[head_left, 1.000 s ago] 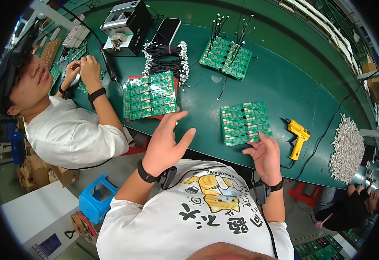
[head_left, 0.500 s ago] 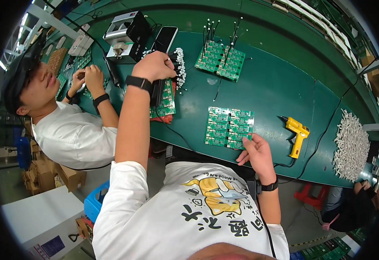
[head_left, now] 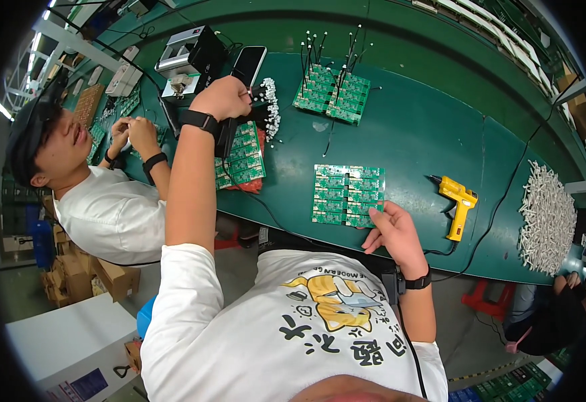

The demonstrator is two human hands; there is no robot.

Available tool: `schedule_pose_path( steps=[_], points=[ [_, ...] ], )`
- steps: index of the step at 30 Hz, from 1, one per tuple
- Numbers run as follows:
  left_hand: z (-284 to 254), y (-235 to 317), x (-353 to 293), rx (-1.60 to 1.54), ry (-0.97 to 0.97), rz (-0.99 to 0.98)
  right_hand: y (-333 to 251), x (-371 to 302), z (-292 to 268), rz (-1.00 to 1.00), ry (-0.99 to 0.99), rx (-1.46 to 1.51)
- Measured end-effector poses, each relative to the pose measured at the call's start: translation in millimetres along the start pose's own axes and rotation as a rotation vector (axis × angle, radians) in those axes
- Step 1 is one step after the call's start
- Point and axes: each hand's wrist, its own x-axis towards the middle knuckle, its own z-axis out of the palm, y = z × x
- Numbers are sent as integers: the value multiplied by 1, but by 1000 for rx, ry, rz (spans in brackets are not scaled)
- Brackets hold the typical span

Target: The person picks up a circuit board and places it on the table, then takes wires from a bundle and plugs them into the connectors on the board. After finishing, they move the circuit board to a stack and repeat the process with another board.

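Observation:
My left hand (head_left: 222,98) is at the far left of the bench, beside a bundle of black wires (head_left: 258,114) with white connector ends. Its fingers are pinched together; what is between them is too small to make out. With thumb and fingers, my right hand (head_left: 398,231) grips the lower right corner of a green circuit board panel (head_left: 330,195) lying flat in front of me. Behind it sits a second green panel (head_left: 346,100) with several black wires standing up from it. A loose black wire (head_left: 328,139) lies between the panels.
More boards (head_left: 245,157) lie on red wrapping below my left forearm. A phone (head_left: 249,65) and a black machine (head_left: 196,57) stand behind. To the right are a yellow glue gun (head_left: 459,201) with its cord and a pile of small white parts (head_left: 546,218). A co-worker (head_left: 99,201) sits at left.
My left hand has drawn back slightly leftward from the wire bundle, fingers still pinched. My right hand stays at the panel's corner. The whole view has shifted a little.

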Motion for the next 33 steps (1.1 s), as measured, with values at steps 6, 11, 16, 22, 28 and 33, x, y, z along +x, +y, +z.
schedule_pose_path(
  steps=[6, 11, 16, 22, 28, 33],
  points=[
    [-17, 4, -31, -183, 268, 144, 0, 0, 4, 6, 29, 16],
    [-19, 13, -43, -373, 438, 261, 0, -4, 13, -39, 71, -31],
    [-2, -8, -47, -758, 714, 363, -9, -15, 8, -118, 137, -351],
    [23, 50, -127, -1285, 308, 214, -39, -31, 10, -396, 301, -804],
    [110, 96, -164, -1407, -122, 254, -51, -10, 37, -519, 126, -321],
    [131, 99, -167, -1389, -347, 259, -56, 4, 58, -361, -29, -53]
  ],
)
